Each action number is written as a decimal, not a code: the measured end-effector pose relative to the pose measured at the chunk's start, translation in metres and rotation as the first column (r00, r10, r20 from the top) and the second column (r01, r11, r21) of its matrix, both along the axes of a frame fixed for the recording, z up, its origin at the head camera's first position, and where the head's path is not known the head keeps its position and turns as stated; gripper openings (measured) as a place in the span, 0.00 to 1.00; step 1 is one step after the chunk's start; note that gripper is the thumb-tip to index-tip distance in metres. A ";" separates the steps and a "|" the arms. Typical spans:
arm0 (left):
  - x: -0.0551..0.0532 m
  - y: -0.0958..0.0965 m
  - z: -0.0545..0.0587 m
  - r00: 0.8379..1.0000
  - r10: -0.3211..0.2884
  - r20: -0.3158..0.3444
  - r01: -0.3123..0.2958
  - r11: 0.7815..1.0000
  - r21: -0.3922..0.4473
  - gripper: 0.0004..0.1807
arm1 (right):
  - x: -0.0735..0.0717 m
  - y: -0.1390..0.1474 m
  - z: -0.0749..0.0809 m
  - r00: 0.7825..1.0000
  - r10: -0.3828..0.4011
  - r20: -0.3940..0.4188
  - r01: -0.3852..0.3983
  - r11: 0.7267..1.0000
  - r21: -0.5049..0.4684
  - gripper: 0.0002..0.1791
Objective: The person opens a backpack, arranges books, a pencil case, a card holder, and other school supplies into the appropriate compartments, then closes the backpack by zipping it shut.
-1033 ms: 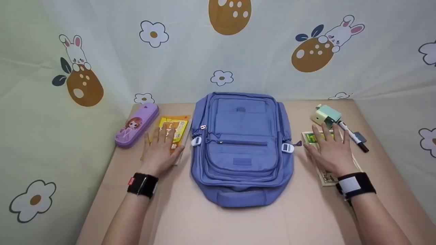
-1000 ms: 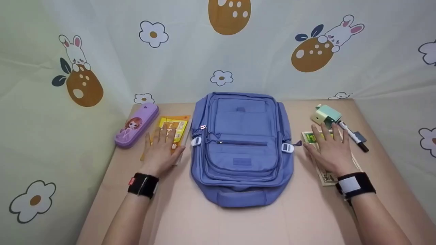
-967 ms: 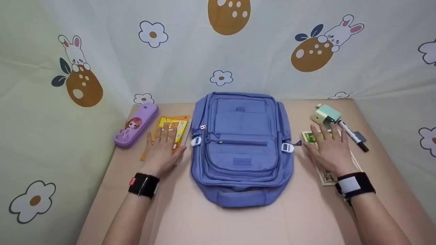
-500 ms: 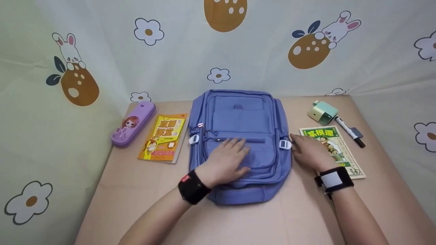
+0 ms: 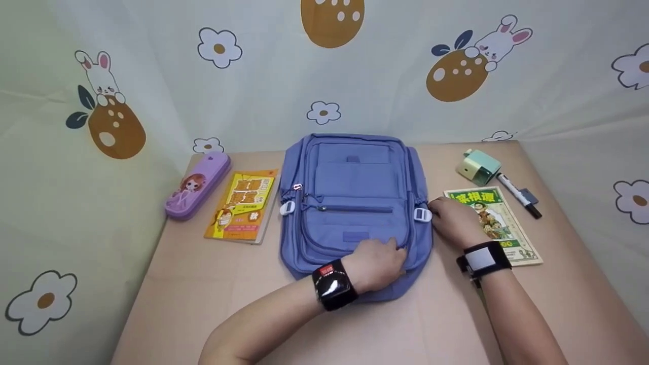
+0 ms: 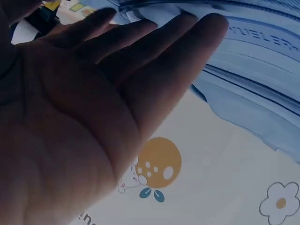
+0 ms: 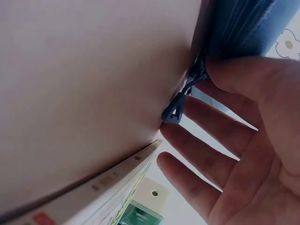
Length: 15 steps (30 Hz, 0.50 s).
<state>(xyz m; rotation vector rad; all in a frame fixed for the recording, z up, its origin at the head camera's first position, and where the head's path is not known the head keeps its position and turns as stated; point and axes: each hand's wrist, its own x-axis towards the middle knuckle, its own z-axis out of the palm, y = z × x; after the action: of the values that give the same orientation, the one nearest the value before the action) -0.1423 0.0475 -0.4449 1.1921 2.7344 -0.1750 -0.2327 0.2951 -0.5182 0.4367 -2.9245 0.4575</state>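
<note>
A blue backpack (image 5: pixel 357 180) lies flat on the table, front side up. My left hand (image 5: pixel 377 266) is at its lower right part; in the left wrist view the fingers (image 6: pixel 183 61) stretch out fairly straight, tips against the fabric. At the backpack's right side, just beyond the white buckle (image 5: pixel 423 215), is my right hand (image 5: pixel 456 223). Its thumb and forefinger pinch the cord of a dark blue zipper pull (image 7: pixel 173 110), while the other fingers spread loosely behind. A green-and-cream comic book (image 5: pixel 499 223) lies partly beneath the right hand in the head view.
To the left lie an orange-yellow book (image 5: pixel 238 213) and a purple pencil case (image 5: pixel 197 185). At the right rear are a mint-green pencil sharpener (image 5: pixel 479 167), a black-and-white marker (image 5: pixel 518 195) and a small dark grey piece (image 5: pixel 528 196). A printed curtain (image 5: pixel 263 76) surrounds the table.
Both hands have left the books. The left crossed over the backpack to its lower right; the right moved left to the backpack's side and took hold of the zipper pull. The view shifted slightly.
</note>
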 end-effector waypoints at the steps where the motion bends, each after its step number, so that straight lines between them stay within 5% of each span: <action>1: 0.000 -0.001 0.003 1.000 -0.020 -0.005 0.020 1.000 -0.012 0.17 | -0.001 0.000 0.001 1.000 -0.005 0.005 0.005 1.000 0.001 0.07; 5: -0.006 -0.004 0.015 0.998 -0.054 0.045 0.055 0.998 -0.035 0.09 | -0.005 -0.002 0.004 0.999 -0.020 0.034 0.020 1.000 0.007 0.08; 10: -0.016 0.004 0.033 0.985 -0.023 0.173 0.032 0.998 -0.049 0.07 | -0.006 -0.003 0.008 0.997 -0.028 0.076 0.028 1.000 -0.002 0.08; 15: -0.022 0.035 0.034 0.991 0.049 0.122 -0.042 0.997 -0.058 0.15 | -0.007 -0.003 0.007 0.998 0.003 0.068 -0.002 1.000 -0.027 0.06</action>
<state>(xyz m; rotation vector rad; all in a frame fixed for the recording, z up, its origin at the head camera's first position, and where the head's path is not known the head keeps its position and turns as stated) -0.1646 0.0825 -0.4108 1.0871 2.6296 -0.1648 -0.2399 0.2918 -0.5108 0.4296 -2.9795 0.5214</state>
